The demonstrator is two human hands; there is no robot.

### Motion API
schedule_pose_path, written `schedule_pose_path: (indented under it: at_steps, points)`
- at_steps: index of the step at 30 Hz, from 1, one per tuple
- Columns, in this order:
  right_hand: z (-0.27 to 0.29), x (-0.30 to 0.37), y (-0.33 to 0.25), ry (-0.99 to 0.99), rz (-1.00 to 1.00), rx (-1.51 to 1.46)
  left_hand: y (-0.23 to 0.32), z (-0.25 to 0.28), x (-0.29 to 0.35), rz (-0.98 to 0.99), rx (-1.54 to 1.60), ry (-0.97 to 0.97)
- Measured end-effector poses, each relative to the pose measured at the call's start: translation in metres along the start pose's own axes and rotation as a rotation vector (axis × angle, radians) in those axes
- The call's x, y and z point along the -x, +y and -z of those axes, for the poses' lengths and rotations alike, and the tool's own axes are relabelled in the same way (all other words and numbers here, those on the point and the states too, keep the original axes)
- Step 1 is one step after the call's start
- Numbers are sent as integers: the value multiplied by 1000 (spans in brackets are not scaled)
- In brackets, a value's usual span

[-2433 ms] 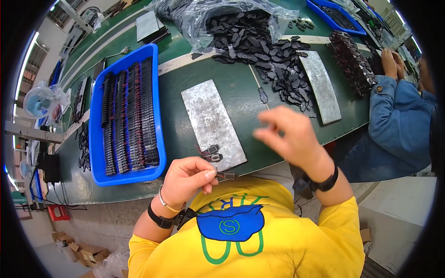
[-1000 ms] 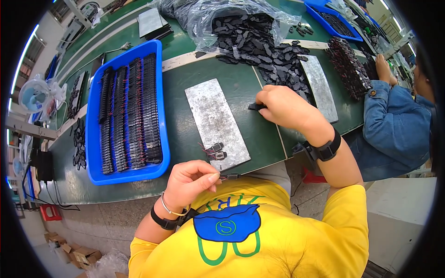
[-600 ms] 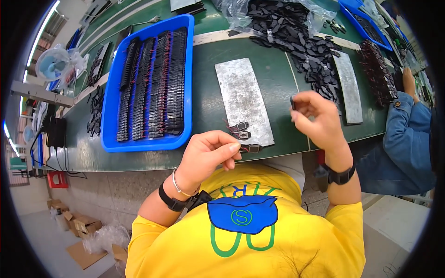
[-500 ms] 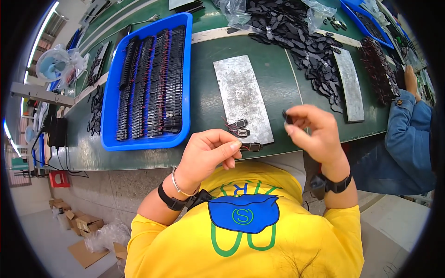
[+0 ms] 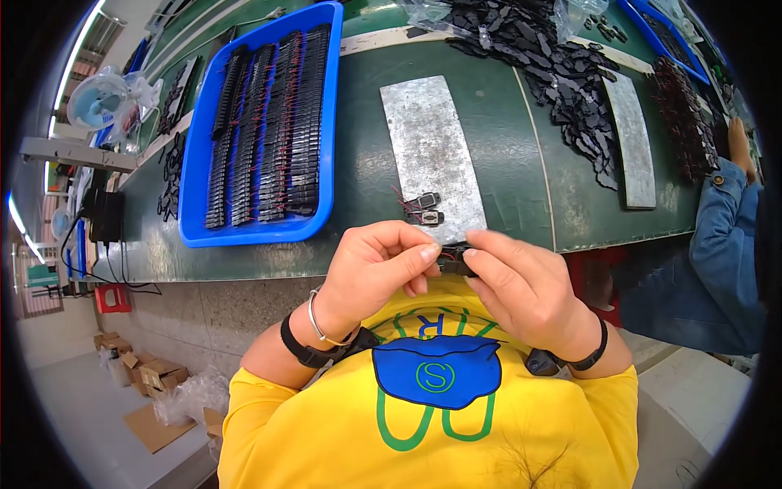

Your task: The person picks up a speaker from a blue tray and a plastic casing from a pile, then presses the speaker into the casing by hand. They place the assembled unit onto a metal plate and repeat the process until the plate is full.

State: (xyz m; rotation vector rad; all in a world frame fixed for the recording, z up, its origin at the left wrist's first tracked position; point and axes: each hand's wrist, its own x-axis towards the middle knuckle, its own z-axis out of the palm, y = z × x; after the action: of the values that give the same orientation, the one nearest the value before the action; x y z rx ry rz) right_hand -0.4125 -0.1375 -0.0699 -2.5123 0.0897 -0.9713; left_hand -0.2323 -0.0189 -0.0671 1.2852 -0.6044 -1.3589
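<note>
The left hand [image 5: 379, 269] pinches a small black wired part [image 5: 450, 260] thumb to forefinger; the right hand [image 5: 525, 289], fingers curled, closes on its other end. The part lies crosswise at the green tabletop [image 5: 358, 130]'s near edge, below a grey metal plate [image 5: 428, 134]. A fan [image 5: 95, 103] stands far left.

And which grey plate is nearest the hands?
The middle plate, bearing two wired parts at its near end; the right plate lies farther away, beside loose black pieces.
</note>
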Motion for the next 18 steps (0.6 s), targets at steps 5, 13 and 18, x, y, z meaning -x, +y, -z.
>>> schedule_pose_path:
  at_steps: [5,13,18]
  points:
    - [-1,2,-5,-36,-41,10,-3,0,2,-16,21,-29]
    - [-5,4,-1,11,-40,7,-7,0,2,-34,78,-79]
    - [-5,3,0,3,-40,7,-7,1,1,-28,74,-63]
